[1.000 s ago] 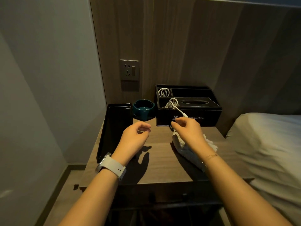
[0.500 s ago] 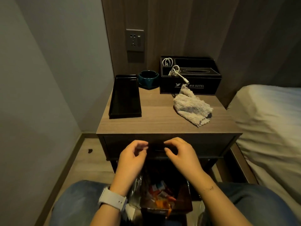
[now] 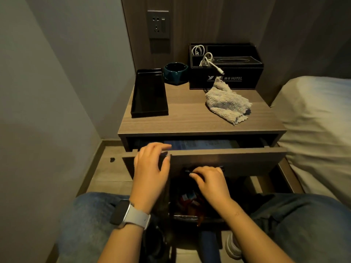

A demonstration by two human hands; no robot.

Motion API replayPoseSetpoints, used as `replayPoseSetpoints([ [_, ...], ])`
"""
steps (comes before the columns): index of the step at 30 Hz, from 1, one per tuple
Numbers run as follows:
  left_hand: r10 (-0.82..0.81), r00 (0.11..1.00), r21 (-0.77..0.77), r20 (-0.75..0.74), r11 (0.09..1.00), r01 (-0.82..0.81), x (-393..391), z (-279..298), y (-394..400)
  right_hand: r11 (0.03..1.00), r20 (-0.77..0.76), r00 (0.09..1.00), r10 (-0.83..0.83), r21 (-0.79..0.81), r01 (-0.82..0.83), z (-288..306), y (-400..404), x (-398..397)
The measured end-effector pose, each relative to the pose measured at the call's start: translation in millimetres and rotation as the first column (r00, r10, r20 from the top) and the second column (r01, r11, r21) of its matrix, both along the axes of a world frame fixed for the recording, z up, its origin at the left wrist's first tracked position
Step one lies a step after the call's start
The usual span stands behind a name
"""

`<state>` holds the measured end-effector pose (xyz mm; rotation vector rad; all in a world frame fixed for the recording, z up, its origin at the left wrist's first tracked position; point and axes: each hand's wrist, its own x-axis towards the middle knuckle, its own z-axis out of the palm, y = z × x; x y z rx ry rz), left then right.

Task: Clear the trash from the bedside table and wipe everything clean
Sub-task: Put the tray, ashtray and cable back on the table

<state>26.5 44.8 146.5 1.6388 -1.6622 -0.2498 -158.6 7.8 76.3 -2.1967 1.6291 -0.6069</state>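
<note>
The wooden bedside table (image 3: 190, 122) has its drawer (image 3: 237, 160) pulled partly out, with blue printed paper showing inside. My right hand (image 3: 210, 182) curls its fingers round the drawer's dark handle at the front. My left hand (image 3: 151, 165) rests on the drawer's top edge at the left, fingers spread and fairly straight. A crumpled grey cloth (image 3: 227, 103) lies on the tabletop at the right. Below the drawer, between my knees, stands a dark bin (image 3: 190, 207) holding coloured wrappers.
On the tabletop stand a long black tray (image 3: 149, 93) at the left, a dark teal ashtray (image 3: 175, 73) and a black hotel tissue-box organiser (image 3: 226, 73) with white cables. A wall socket (image 3: 158, 24) sits above. The bed (image 3: 319, 118) borders the right side.
One second ago my hands were over the tabletop, the right one at the white cable. They dropped to the drawer front, and the drawer has now slid out.
</note>
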Motion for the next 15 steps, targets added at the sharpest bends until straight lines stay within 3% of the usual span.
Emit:
replayPoseSetpoints([
  [2,-0.008,0.998,0.088,0.069,0.996,0.002,-1,0,0,0.996,0.192,0.981,0.001,0.092,-0.019,17,26,-11],
  [5,-0.006,0.993,0.182,0.121,0.983,-0.017,-8,-9,18,0.991,0.542,0.84,-0.029,0.125,-0.047,74,40,-31],
  [7,-0.024,0.992,0.161,0.123,0.987,0.004,-9,-13,33,0.996,0.592,0.805,-0.035,0.086,-0.02,109,26,-40],
  [11,-0.074,0.996,0.198,0.049,0.978,0.063,-3,-13,45,0.988,0.23,0.971,-0.065,-0.125,0.096,131,-65,-46],
  [15,-0.106,0.993,0.233,0.042,0.968,0.093,-2,-12,45,0.966,-0.064,0.968,-0.245,-0.108,0.237,113,-163,-44],
])
